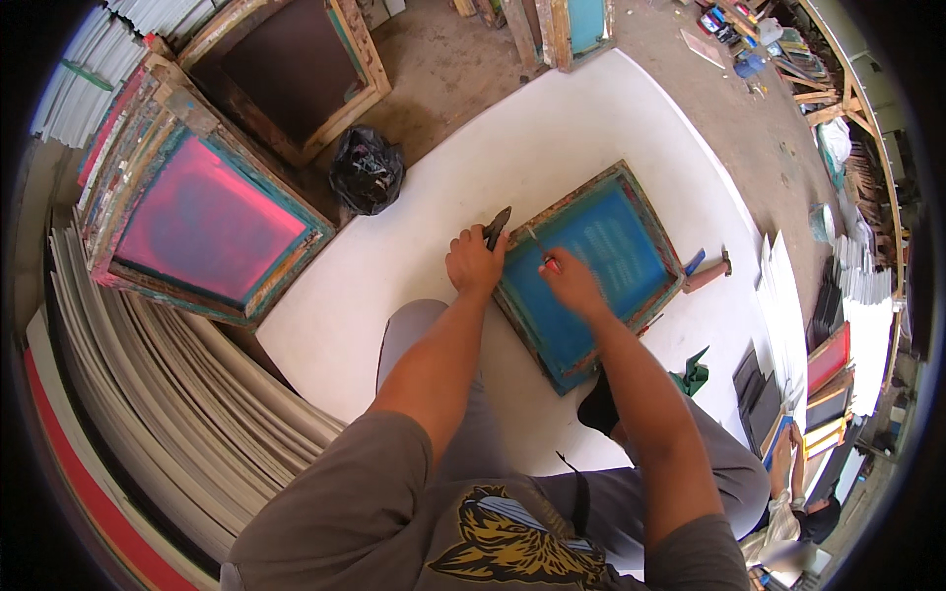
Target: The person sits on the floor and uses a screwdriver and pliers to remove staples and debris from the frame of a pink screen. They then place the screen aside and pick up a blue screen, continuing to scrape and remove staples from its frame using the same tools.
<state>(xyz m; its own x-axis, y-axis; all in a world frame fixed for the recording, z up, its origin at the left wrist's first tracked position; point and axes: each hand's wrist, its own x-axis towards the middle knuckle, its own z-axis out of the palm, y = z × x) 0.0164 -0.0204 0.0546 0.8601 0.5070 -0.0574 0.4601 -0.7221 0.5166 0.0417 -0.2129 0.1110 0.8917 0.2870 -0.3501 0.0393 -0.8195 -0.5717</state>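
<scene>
A silk-screen frame (pixel 636 256) with a worn wooden border and blue mesh lies at a slant on the white board in front of me. My left hand (pixel 475 262) is closed around a dark, narrow-ended tool (pixel 499 226), beside the frame's left edge. Over the mesh, my right hand (pixel 574 283) grips a red-handled screwdriver (pixel 552 264); its thin shaft points toward the upper-left border. Fingers cover most of both tools. To the right of the frame lie a hammer (pixel 709 274) and a small blue object (pixel 696 260).
The white board (pixel 394 295) spreads under my legs. A stack of frames with pink mesh (pixel 212 222) stands at left, beside a black plastic bag (pixel 367 169). A dark-meshed frame (pixel 286 74) leans behind. Green cloth (pixel 694 372) lies near my foot. Another person (pixel 788 512) is at lower right.
</scene>
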